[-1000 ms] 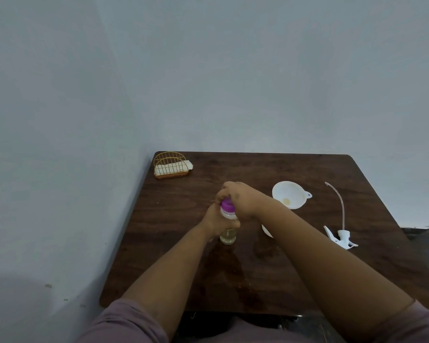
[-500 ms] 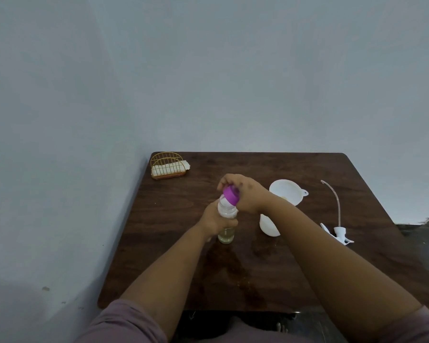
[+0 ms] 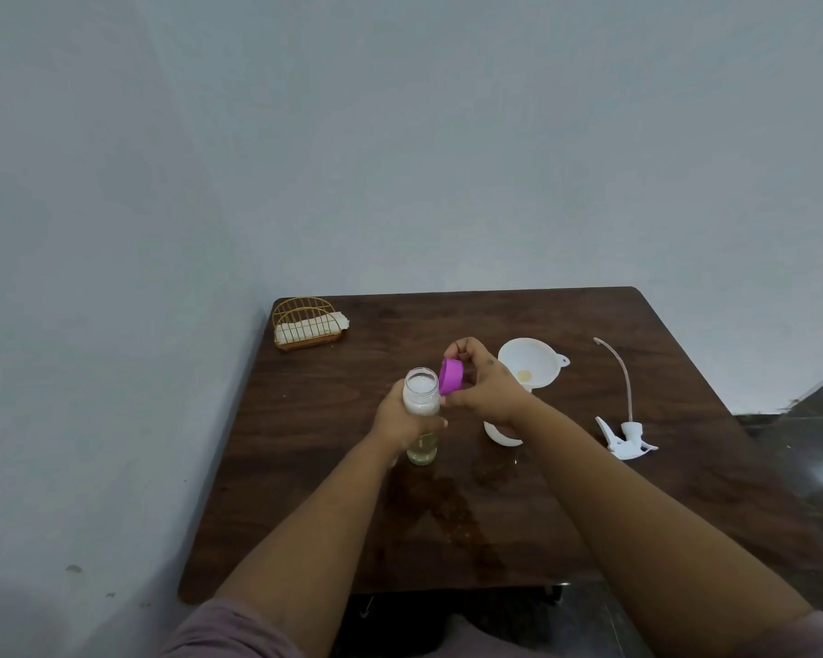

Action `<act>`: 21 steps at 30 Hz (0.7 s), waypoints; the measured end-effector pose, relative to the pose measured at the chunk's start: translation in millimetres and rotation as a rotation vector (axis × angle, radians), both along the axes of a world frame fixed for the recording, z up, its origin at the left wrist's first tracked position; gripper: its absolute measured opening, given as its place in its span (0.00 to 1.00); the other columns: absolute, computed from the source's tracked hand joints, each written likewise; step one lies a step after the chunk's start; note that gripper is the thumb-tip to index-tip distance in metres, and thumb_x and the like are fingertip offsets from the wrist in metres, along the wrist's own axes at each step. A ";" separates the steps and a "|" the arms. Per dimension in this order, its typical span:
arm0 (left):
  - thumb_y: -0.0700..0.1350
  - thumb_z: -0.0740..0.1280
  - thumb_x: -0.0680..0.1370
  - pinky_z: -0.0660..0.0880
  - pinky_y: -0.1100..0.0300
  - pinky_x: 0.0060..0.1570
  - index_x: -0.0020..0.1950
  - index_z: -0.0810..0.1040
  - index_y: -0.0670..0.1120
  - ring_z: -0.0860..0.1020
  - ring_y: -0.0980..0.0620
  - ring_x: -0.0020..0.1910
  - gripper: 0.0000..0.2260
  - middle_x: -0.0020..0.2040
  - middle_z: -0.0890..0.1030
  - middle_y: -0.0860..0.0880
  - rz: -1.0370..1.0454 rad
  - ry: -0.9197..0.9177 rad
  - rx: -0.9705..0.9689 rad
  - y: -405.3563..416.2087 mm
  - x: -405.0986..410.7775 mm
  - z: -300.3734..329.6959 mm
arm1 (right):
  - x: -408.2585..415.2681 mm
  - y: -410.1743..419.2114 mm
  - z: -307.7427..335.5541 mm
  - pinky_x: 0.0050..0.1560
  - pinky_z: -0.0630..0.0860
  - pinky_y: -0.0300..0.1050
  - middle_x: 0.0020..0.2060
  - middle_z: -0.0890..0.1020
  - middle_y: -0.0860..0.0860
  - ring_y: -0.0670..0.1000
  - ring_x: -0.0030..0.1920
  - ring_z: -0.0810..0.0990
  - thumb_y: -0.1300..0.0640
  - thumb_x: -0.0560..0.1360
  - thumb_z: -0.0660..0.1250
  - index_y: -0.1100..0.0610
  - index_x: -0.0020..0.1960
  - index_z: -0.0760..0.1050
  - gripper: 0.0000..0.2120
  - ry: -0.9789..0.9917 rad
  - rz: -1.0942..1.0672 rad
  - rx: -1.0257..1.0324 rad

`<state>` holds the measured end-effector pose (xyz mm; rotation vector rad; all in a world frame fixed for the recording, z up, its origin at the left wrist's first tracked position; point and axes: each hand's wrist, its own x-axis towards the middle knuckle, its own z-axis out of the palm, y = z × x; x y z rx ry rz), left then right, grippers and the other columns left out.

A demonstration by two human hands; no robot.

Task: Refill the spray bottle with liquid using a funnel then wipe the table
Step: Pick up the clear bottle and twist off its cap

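Head view: the left hand (image 3: 402, 417) is wrapped round the middle of a clear refill bottle (image 3: 421, 410) standing upright on the wooden table (image 3: 590, 524), its mouth uncapped and a little pale liquid showing at the bottom. Just right of that mouth the right hand (image 3: 483, 384) pinches a purple cap (image 3: 451, 377), tilted and clear of the neck. Right of the hands a white funnel (image 3: 533, 362) sits in a white container, apparently the spray bottle (image 3: 500, 432), mostly hidden behind the right forearm. Further right lies the spray head (image 3: 625, 436) with its tube. A wire holder (image 3: 305, 323) with a white cloth sits in the far left corner. Wet patches (image 3: 452, 505) darken the near tabletop.

My judgement of the risks: the right forearm passes close over the funnel, so a careless sweep could tip it and its container; pouring fast could overflow the funnel; a wet surface may let the bottle slide
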<state>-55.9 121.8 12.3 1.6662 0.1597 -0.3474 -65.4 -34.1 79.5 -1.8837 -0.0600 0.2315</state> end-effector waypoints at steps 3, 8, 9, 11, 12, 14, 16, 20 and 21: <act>0.34 0.80 0.63 0.80 0.52 0.52 0.61 0.71 0.48 0.79 0.50 0.53 0.31 0.54 0.80 0.49 0.029 0.001 0.024 -0.6 -5.1 0.3 | -3.3 -3.6 -4.5 0.43 0.81 0.46 0.51 0.75 0.52 0.53 0.47 0.78 0.70 0.62 0.74 0.49 0.52 0.69 0.26 -0.014 0.001 0.023; 0.39 0.79 0.67 0.78 0.57 0.48 0.60 0.68 0.49 0.77 0.55 0.50 0.28 0.54 0.78 0.51 0.092 -0.023 0.068 -4.8 -15.7 0.5 | -12.2 -8.4 -10.2 0.51 0.81 0.58 0.52 0.75 0.53 0.60 0.54 0.78 0.66 0.59 0.78 0.46 0.53 0.68 0.30 0.025 -0.007 0.110; 0.41 0.80 0.66 0.78 0.54 0.51 0.60 0.68 0.50 0.78 0.53 0.53 0.29 0.56 0.78 0.50 0.122 -0.036 0.093 -6.3 -17.2 -1.0 | -15.1 -9.4 -11.8 0.52 0.80 0.58 0.53 0.74 0.53 0.59 0.55 0.78 0.66 0.59 0.78 0.46 0.54 0.68 0.31 0.029 -0.009 0.127; 0.47 0.81 0.63 0.78 0.48 0.56 0.62 0.65 0.52 0.77 0.49 0.57 0.34 0.59 0.77 0.48 0.178 -0.066 0.138 -10.2 -22.7 -2.5 | -22.1 -11.8 -13.3 0.53 0.80 0.55 0.55 0.74 0.53 0.57 0.56 0.77 0.68 0.62 0.78 0.47 0.58 0.68 0.32 0.036 0.003 0.143; 0.48 0.81 0.62 0.77 0.46 0.58 0.65 0.63 0.51 0.77 0.48 0.59 0.38 0.61 0.76 0.48 0.198 -0.074 0.149 -12.5 -26.8 -2.4 | -25.8 -13.7 -13.1 0.54 0.80 0.54 0.56 0.74 0.52 0.55 0.57 0.77 0.67 0.63 0.78 0.47 0.59 0.68 0.32 0.036 0.012 0.140; 0.49 0.82 0.62 0.74 0.44 0.63 0.73 0.56 0.51 0.75 0.47 0.63 0.48 0.65 0.74 0.47 0.230 -0.083 0.184 -15.7 -34.6 -5.2 | -34.4 -19.5 -13.6 0.55 0.80 0.51 0.57 0.75 0.50 0.54 0.58 0.77 0.65 0.64 0.78 0.46 0.59 0.70 0.30 0.040 0.017 0.142; 0.51 0.82 0.61 0.70 0.42 0.67 0.76 0.52 0.53 0.71 0.46 0.67 0.53 0.68 0.72 0.47 0.255 -0.080 0.240 -19.1 -42.8 -7.9 | -45.6 -27.2 -12.2 0.52 0.80 0.44 0.57 0.76 0.49 0.53 0.57 0.78 0.65 0.65 0.78 0.48 0.59 0.72 0.28 0.046 0.009 0.153; 0.50 0.78 0.68 0.63 0.45 0.72 0.78 0.52 0.47 0.61 0.43 0.75 0.48 0.76 0.62 0.44 0.392 -0.063 0.332 -37.7 -62.4 -6.6 | -67.5 -47.2 -11.8 0.46 0.77 0.35 0.55 0.76 0.47 0.50 0.54 0.77 0.64 0.65 0.78 0.50 0.60 0.72 0.27 0.024 -0.031 0.111; 0.49 0.77 0.70 0.63 0.46 0.72 0.78 0.52 0.46 0.60 0.42 0.76 0.45 0.77 0.60 0.44 0.425 -0.054 0.359 -44.2 -68.0 -6.5 | -72.0 -53.2 -13.2 0.45 0.77 0.34 0.55 0.76 0.46 0.49 0.54 0.77 0.63 0.65 0.78 0.50 0.60 0.72 0.28 0.019 -0.048 0.078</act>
